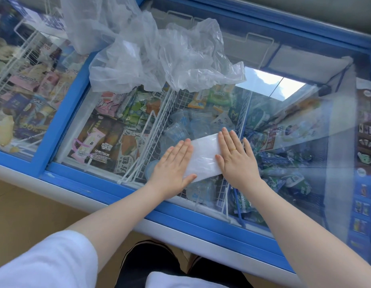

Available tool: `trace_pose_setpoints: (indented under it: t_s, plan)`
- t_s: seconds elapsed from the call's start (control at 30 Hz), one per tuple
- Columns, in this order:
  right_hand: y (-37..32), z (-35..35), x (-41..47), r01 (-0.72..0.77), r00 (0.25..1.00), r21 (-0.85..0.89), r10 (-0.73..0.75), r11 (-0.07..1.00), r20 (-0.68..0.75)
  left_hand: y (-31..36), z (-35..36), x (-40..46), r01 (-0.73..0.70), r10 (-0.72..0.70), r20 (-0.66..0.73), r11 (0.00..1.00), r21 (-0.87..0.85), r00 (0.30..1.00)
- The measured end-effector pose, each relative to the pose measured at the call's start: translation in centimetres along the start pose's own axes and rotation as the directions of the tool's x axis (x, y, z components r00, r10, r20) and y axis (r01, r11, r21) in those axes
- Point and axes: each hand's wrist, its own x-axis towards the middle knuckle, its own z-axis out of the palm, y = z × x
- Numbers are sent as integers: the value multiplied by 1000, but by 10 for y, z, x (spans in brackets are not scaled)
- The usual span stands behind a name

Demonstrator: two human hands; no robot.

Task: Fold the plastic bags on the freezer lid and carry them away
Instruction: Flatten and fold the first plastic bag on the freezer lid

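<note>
A folded white plastic bag (pixel 203 157) lies flat as a narrow strip on the glass freezer lid (pixel 305 129). My left hand (pixel 174 167) presses its left edge with straight fingers. My right hand (pixel 236 156), a gold ring on one finger, lies flat on its right edge. Farther back on the lid sits a heap of crumpled clear plastic bags (pixel 159 57), with another loose bag (pixel 97 19) rising toward the top left.
The freezer has a blue frame (pixel 62 125) and sliding glass panes over white wire baskets (pixel 157 129) of packaged ice cream. Its front rim (pixel 180 221) runs diagonally before me. Tan floor (pixel 18 215) lies at the lower left.
</note>
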Motion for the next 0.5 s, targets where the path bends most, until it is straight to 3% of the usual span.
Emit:
trace_pose_setpoints:
  t_s: [0.1,0.17,0.23,0.37,0.5]
  plan:
    - [-2,-9,-4,58,993,-54,-63,997,-104,-4,-5,-5,3,-3,-14,1000,-4,1000]
    - [0,-9,-8,249,954,-107,-263,963,-143,-8,-9,-5,-68,67,-49,998,-9,997]
    - [3,-8,-13,431,892,-128,-443,893,-88,-16,-11,-4,-203,203,-46,979,18,978]
    - [5,-11,-10,480,876,-209,-477,852,69,-29,-14,-4,-304,307,54,951,-49,950]
    - [2,-14,-2,496,841,-314,-538,810,-57,-41,-19,1,-310,326,130,942,-127,936]
